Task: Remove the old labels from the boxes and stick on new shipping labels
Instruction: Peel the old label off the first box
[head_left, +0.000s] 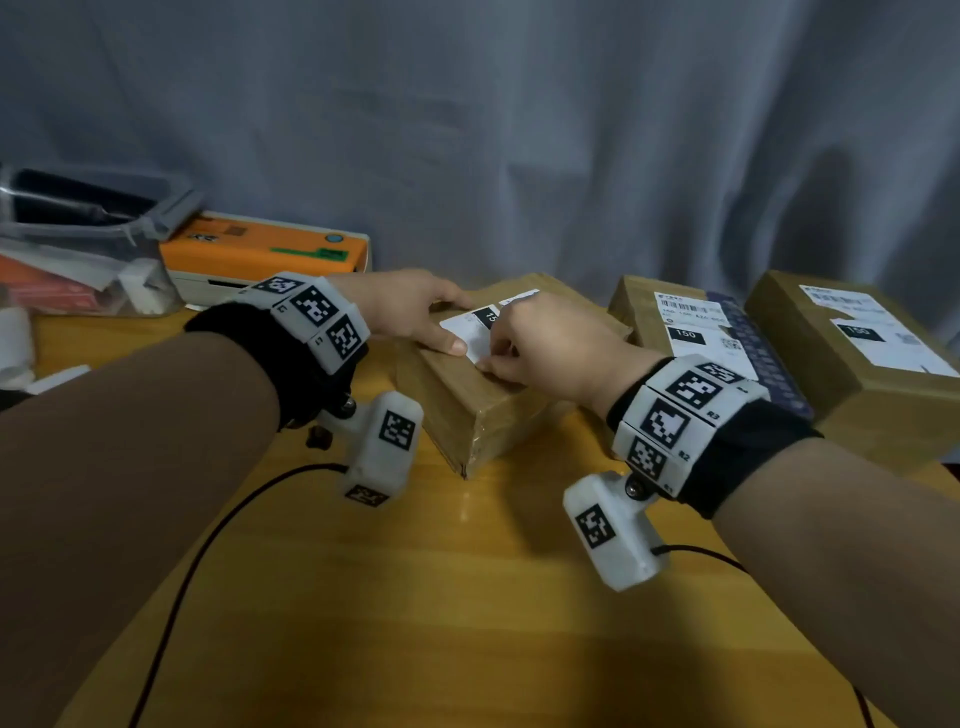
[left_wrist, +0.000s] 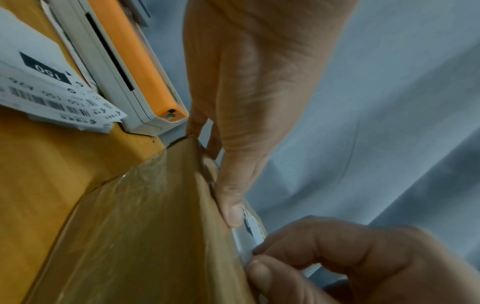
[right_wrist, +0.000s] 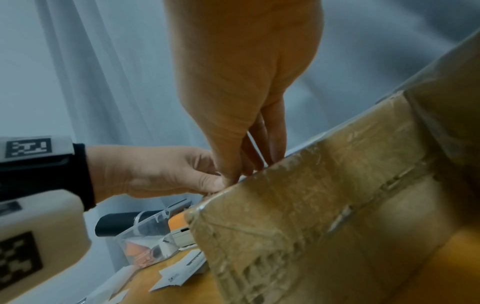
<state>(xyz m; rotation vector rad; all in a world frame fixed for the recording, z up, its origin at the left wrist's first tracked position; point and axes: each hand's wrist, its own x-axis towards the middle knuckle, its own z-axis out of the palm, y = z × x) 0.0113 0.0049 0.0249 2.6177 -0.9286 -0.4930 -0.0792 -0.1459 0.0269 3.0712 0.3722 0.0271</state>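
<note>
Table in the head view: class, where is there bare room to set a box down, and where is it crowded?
Free: the near table between the forearms, crossed only by cables. Crowded: the left rear with the clear bin and orange printer; the right rear with two labelled boxes; the centre, under both hands.

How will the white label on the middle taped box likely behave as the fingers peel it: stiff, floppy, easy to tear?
The label is thin paper, so probably floppy, curling once lifted. Pinched at its edge by the right hand, it may tear. The glossy taped box could release it cleanly.
</note>
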